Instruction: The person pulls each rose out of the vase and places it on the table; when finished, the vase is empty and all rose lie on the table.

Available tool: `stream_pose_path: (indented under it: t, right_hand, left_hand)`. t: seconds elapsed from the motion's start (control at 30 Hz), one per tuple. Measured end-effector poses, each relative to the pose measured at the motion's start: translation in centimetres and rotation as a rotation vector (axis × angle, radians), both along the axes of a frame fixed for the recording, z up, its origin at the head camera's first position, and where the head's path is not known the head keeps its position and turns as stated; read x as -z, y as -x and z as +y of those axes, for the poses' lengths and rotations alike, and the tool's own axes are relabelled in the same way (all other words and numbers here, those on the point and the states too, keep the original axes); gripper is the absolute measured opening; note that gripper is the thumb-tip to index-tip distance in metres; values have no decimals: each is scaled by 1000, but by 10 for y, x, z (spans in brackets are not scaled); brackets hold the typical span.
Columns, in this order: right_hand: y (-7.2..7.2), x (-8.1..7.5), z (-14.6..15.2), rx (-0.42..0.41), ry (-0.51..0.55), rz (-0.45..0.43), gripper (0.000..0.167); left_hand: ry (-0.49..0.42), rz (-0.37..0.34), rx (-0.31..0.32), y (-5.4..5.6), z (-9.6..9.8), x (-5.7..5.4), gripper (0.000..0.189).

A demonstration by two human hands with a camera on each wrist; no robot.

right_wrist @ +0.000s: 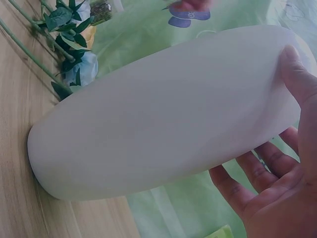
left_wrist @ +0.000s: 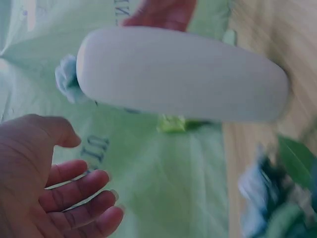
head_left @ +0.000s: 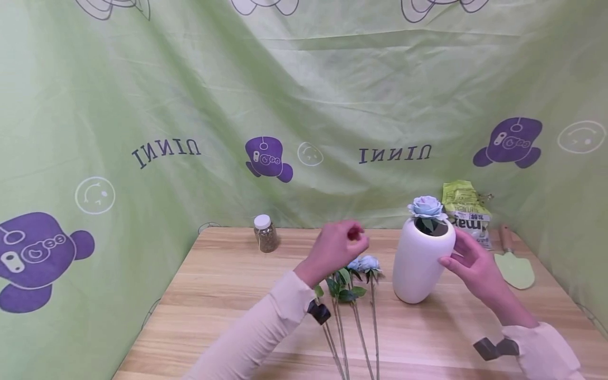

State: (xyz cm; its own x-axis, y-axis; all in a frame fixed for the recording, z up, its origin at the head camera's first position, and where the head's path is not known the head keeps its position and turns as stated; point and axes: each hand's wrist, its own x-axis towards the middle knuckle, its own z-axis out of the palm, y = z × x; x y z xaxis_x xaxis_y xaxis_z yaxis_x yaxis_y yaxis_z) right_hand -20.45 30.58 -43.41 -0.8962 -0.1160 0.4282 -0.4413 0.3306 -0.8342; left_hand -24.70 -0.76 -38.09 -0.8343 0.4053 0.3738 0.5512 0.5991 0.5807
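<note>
A white vase (head_left: 420,269) stands on the wooden table with one pale blue artificial rose (head_left: 427,207) in its mouth. Around the upper right side of the vase, my right hand (head_left: 475,264) grips with the thumb in front and the fingers behind. My left hand (head_left: 334,245) is in the air to the left of the vase; in the left wrist view its fingers are loosely bent and hold nothing. Below it lie several more artificial roses (head_left: 369,264) with long stems, their heads partly hidden by that hand and sleeve.
A small jar (head_left: 266,235) with a white lid and dark grains stands at the back left. Behind the vase on the right is a green and white bag (head_left: 465,208), beside a trowel (head_left: 514,268) with a pale green blade. A green printed cloth (head_left: 304,95) hangs around the table.
</note>
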Motion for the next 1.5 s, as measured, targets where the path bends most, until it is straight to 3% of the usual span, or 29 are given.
stream_pose_path:
  t: [0.07, 0.3, 0.43, 0.6, 0.8, 1.03, 1.23, 1.5]
  right_hand:
    - [0, 0, 0, 1, 3, -2, 71]
    - [-1, -1, 0, -6, 11, -1, 70]
    - [-1, -4, -2, -19, 21, 13, 70]
    - [1, -5, -6, -35, 40, 23, 70]
    - [1, -3, -5, -31, 50, 24, 71]
    - [-1, -2, -3, -22, 49, 5, 72]
    - [-1, -2, -3, -34, 69, 5, 72]
    - [-1, -2, -3, -47, 89, 19, 70]
  left_hand:
    - [-4, 1, 22, -2, 14, -11, 29]
    - [82, 140, 9, -9, 50, -38, 41]
    - [76, 51, 7, -4, 66, -45, 50]
    - [126, -108, -2, 6, 79, -48, 58]
    - [141, -191, -29, 12, 92, -50, 59]
    - [108, -290, -119, 14, 104, -51, 56]
    - [58, -271, -183, 14, 113, -51, 51]
    - [-48, -200, -204, 15, 121, -50, 38]
